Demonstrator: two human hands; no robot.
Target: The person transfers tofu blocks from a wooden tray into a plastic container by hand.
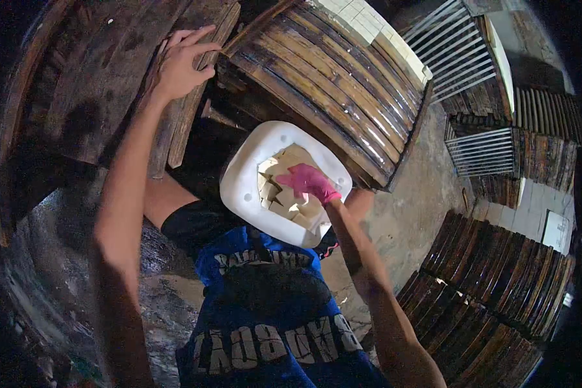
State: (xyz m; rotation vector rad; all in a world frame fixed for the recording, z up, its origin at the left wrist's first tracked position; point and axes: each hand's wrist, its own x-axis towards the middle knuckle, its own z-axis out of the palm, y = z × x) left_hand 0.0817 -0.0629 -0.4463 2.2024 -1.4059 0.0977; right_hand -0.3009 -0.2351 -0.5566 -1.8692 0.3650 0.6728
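My left hand [182,64] is bare and rests on the edge of a dark wooden board [204,90], its fingers spread apart and thumb out. My right hand [309,182] wears a pink glove and reaches into a white plastic container [242,197] with a cut-open top, held between my legs. Pale, flat, squarish pieces [277,194] lie loosely inside, below the glove. The fingers point left with the thumb apart, and no piece shows between them.
A slatted wooden rack [330,71] stands ahead, with rows of pale square pieces [362,19] along its far edge. More slatted racks [491,278] are stacked on the right, some with light bars [482,152]. Wet concrete floor [407,213] lies between them.
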